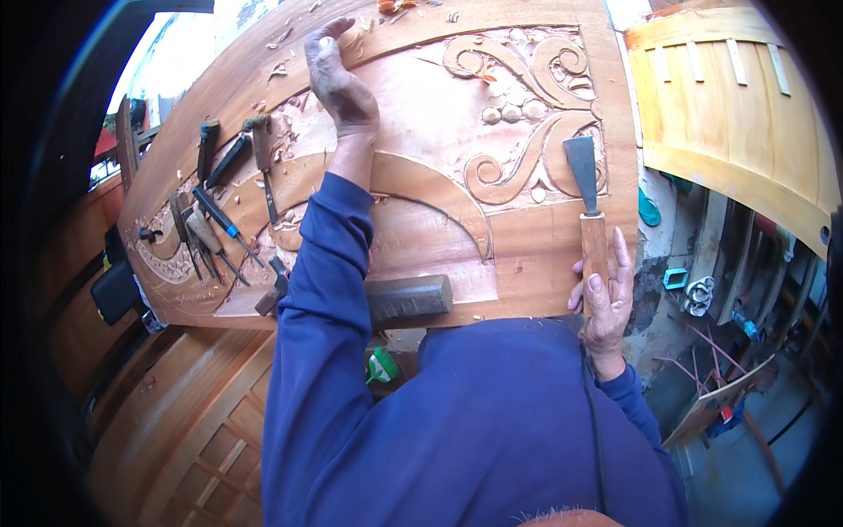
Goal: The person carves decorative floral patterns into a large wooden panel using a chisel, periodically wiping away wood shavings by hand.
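Note:
My left hand (344, 88) reaches across a carved wooden panel (562, 237), near loose shavings at its far side. It is loosely bent, with its fingers partly in view, and nothing shows in it. My right hand (608, 307) grips the wooden handle of a wide flat chisel (583, 176) by the panel's right edge. The blade points away from me, over the carved scrolls (505, 176). A heavy block-shaped mallet head (408, 299) lies at the near edge, partly hidden by my left sleeve.
Several carving chisels (224, 215) lie on the panel's left part, among shavings. A green brush (382, 364) sits below the near edge. At the right stands a pale yellow wooden piece (729, 123). Paneled woodwork (211, 457) is at the lower left.

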Available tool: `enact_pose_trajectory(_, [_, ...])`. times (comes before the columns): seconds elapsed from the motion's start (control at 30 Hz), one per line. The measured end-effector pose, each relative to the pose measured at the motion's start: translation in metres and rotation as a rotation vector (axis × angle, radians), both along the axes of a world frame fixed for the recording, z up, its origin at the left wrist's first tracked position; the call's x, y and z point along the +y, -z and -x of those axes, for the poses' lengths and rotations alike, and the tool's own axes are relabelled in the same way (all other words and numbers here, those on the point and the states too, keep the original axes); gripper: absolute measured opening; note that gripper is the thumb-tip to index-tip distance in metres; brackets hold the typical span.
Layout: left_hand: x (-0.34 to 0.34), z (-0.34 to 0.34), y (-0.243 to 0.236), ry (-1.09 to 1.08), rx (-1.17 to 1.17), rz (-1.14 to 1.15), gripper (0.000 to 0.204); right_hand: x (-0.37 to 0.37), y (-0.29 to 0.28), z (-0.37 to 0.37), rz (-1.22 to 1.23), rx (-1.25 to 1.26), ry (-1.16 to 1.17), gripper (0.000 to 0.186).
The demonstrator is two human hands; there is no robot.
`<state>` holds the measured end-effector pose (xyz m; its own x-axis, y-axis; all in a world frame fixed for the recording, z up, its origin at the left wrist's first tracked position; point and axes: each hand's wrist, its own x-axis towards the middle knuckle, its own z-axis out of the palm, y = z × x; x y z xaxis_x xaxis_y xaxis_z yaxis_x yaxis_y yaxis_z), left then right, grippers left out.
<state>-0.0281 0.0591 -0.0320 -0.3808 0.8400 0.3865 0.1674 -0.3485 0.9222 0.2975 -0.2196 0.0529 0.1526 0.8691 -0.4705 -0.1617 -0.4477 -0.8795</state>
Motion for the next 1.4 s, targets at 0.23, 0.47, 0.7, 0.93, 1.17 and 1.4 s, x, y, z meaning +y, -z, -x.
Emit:
enact_pose_trajectory(0.23, [-0.098, -0.002, -0.015, 0.055, 0.622, 0.341, 0.053, -0.007, -0.013, -0.023, 0.104, 0.112, -0.152, 0.075])
enact_pose_trajectory(0.47, [-0.182, -0.014, -0.015, 0.242, 1.270, 0.538, 0.074, -0.005, -0.005, -0.039, 0.061, 0.215, -0.227, 0.065])
enact_pose_trajectory(0.7, [-0.185, -0.004, 0.006, 0.184, 1.252, 0.510, 0.074, -0.016, 0.004, -0.031, 0.014, 0.194, -0.199, 0.063])
enact_pose_trajectory(0.93, [-0.181, -0.006, 0.007, 0.208, 1.236, 0.501, 0.080, -0.023, 0.006, -0.024, -0.010, 0.146, -0.127, 0.067])
enact_pose_trajectory(1.17, [-0.181, -0.011, 0.003, 0.267, 1.207, 0.538, 0.086, -0.032, 0.004, 0.000, -0.014, 0.041, -0.018, 0.068])
enact_pose_trajectory(1.4, [-0.182, -0.012, -0.012, 0.342, 1.219, 0.511, 0.087, -0.049, 0.000, 0.041, -0.013, 0.178, 0.100, 0.059])
